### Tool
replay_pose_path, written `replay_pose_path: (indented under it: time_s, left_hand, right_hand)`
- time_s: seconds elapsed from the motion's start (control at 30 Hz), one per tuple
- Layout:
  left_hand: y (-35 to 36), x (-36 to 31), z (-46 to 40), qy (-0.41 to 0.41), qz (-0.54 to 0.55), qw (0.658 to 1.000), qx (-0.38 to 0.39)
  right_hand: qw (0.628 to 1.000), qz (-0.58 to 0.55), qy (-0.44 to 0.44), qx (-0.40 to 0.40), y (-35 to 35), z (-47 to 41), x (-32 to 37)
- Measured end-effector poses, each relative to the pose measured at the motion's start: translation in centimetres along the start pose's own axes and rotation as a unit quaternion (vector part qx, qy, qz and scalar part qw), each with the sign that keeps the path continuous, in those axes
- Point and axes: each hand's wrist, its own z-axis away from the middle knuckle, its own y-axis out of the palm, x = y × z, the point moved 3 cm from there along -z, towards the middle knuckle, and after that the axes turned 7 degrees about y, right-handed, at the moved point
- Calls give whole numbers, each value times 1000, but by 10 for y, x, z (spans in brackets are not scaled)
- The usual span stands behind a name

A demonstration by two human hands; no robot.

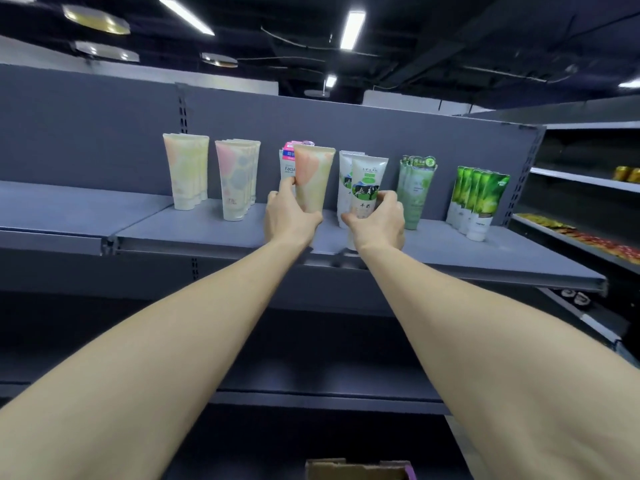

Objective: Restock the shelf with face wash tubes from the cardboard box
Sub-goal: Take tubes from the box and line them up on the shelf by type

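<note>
From the head view, I have the left hand [289, 218] curled round the lower body of a peach and cream tube [313, 178], thumb on its left edge, holding it upright above the grey shelf [207, 230]. The right hand [379, 220] wraps the lower part of a white tube with a cow picture [367, 183], fingers closed about it, cap end down and hidden behind the palm. Just behind my left grip stands a pink-topped white tube [287, 161]; just behind my right grip, more white tubes of the same kind [346, 178]. Further left of the left grip stand two rows of pastel tubes [187, 171], and right of the right grip two green rows [415, 188]. I judge these tubes light, soft-walled and a little slick, so I would hold low near the stiff cap rather than squeeze the middle. I cannot tell whether either held tube touches the shelf, since the hands cover the caps. The cardboard box [358, 470] is cut off at the bottom edge, well below both grips, its contents unseen. Label print is too small to read fully.
</note>
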Motion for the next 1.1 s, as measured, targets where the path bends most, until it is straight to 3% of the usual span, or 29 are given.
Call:
replay_pose_path:
  time_s: [1.1]
  left_hand:
    - [59, 8, -50, 38, -26, 998, -32]
  right_hand:
    - [999, 6, 18, 31, 66, -82, -20]
